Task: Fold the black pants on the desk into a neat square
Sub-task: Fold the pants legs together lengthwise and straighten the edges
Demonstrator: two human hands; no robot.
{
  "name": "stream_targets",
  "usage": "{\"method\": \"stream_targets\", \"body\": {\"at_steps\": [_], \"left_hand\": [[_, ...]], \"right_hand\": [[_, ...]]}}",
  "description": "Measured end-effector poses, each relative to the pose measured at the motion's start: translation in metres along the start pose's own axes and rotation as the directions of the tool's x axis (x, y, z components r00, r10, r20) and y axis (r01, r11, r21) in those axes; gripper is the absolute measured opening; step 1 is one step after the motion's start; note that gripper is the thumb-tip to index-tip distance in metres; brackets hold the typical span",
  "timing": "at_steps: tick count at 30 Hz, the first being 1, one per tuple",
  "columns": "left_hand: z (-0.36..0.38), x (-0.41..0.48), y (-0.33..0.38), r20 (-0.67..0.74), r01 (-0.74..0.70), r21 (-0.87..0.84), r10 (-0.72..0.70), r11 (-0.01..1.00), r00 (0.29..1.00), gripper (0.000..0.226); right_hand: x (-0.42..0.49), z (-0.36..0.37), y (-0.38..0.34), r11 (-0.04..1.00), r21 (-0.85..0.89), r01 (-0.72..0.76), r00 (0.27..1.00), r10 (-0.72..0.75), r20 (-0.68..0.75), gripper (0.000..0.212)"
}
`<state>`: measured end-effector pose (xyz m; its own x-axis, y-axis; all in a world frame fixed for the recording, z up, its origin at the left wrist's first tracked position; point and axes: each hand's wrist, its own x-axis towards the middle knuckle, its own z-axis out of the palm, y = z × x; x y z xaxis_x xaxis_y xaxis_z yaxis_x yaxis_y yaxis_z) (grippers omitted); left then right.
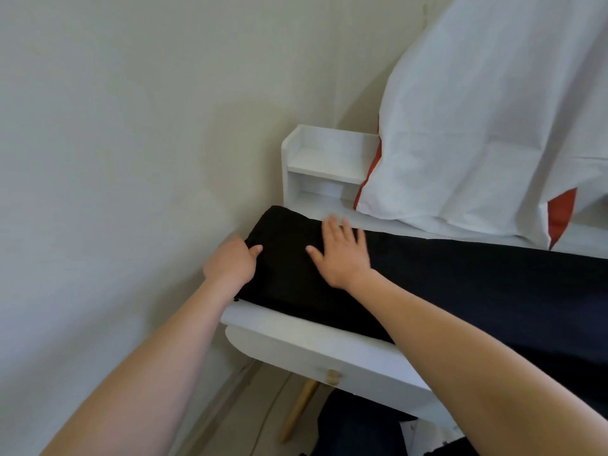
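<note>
Your left hand [230, 263] grips the left end of the black pants [460, 281], thumb on top and fingers curled over the edge. Your right hand [342, 255] lies flat with fingers spread on the pants, which stretch along the white surface [296, 327].

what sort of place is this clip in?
Probably a home, maybe a bedroom corner: small white desk with a drawer, shelf unit on it, white cloth draped alongside, black pants laid out.

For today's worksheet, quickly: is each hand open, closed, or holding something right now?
Left hand: grips the end of the black pants, thumb on top.
Right hand: open, fingers spread flat on the pants.
</note>
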<state>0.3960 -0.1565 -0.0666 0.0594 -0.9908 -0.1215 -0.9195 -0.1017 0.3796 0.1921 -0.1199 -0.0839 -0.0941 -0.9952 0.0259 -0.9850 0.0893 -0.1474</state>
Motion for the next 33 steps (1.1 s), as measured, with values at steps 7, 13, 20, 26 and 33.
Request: {"method": "stream_targets", "body": {"at_steps": [7,13,20,26,33], "left_hand": [[-0.007,0.004,-0.011,0.12,0.024,0.074,-0.033,0.997,0.992,0.039],[0.0,-0.002,-0.009,0.124,0.021,0.078,-0.031,0.997,0.992,0.028],[0.001,-0.009,-0.005,0.055,0.044,0.094,-0.049,0.995,0.997,0.018],[-0.014,-0.014,-0.003,-0.046,0.007,0.073,-0.003,0.997,0.999,0.016],[-0.055,-0.017,0.004,-0.175,-0.035,0.205,0.072,0.978,0.982,0.025]], "right_hand": [[0.02,0.018,-0.074,0.954,0.074,0.289,0.942,-0.298,0.153,0.067],[0.029,0.017,-0.061,0.995,0.02,0.097,0.984,-0.099,0.145,0.082],[-0.017,0.016,-0.047,0.989,-0.02,-0.148,0.986,0.149,0.073,0.092],[-0.051,0.011,-0.023,0.976,-0.017,-0.215,0.976,0.215,0.041,0.093],[-0.049,0.014,-0.036,0.978,0.037,-0.205,0.979,0.205,0.021,0.088]]}}
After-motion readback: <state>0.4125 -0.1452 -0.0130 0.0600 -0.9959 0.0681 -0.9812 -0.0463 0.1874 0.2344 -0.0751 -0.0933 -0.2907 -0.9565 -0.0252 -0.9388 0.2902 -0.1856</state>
